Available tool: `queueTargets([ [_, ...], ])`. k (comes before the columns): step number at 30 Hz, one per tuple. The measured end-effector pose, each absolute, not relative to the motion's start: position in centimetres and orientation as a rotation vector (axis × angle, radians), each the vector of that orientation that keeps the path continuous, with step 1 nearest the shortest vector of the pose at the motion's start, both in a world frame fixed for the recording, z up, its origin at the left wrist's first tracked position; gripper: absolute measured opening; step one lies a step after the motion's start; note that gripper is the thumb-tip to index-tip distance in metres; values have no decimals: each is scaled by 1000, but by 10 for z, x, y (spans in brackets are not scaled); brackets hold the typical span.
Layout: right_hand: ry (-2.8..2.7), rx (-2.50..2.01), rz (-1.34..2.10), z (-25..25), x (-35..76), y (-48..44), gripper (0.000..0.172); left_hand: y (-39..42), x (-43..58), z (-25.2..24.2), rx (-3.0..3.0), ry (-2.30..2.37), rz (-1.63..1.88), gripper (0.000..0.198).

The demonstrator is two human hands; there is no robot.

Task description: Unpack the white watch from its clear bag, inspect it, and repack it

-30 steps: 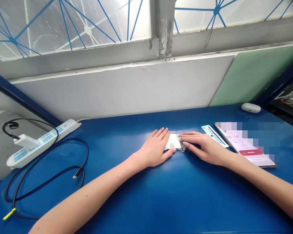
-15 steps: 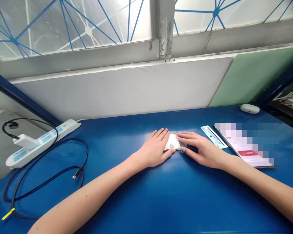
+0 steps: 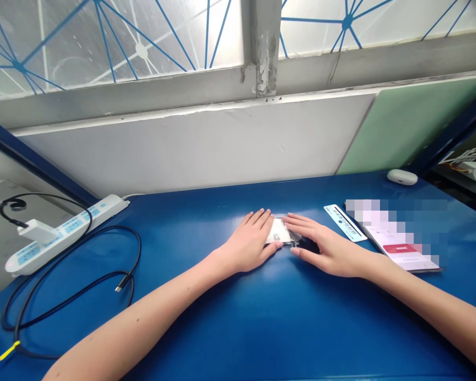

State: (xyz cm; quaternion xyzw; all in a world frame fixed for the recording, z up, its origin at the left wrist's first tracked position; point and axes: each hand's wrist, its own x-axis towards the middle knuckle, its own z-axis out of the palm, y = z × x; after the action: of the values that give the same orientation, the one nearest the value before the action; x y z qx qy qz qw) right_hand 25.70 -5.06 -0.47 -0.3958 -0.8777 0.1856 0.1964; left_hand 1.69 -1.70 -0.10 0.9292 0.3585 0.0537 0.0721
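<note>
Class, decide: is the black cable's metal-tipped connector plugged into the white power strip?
No: the metal-tipped connector lies on the blue table, apart from the white power strip.

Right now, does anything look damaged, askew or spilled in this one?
Mostly wear: the window post has chipped, peeling paint. The black cable lies in untidy loops, and blocky pixels hide part of the device screen. At the small packet partly under the left hand, nothing looks odd; I see no spill.
</note>
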Motion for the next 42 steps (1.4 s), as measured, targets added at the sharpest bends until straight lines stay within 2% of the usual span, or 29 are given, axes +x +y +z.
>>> queueTargets([
  [7,-2498,-1059,353,-6,253,-55,65,-16,17,-3,2795,1075,180,69],
  [15,-2562,-1050,178,-7,248,-58,62,-17,18,-2,2801,1082,168,69],
  [23,-2549,-1113,321,1,248,-55,56,-16,17,-2,2778,1080,177,71],
  [30,-2455,-1110,335,-1,258,-47,33,-16,16,-2,2760,1064,205,66],
  [37,-2525,-1052,179,-5,254,-52,45,-17,16,-6,2761,1070,235,68],
  [42,-2502,-1053,128,-6,251,-53,46,-16,16,-5,2766,1072,225,67],
])
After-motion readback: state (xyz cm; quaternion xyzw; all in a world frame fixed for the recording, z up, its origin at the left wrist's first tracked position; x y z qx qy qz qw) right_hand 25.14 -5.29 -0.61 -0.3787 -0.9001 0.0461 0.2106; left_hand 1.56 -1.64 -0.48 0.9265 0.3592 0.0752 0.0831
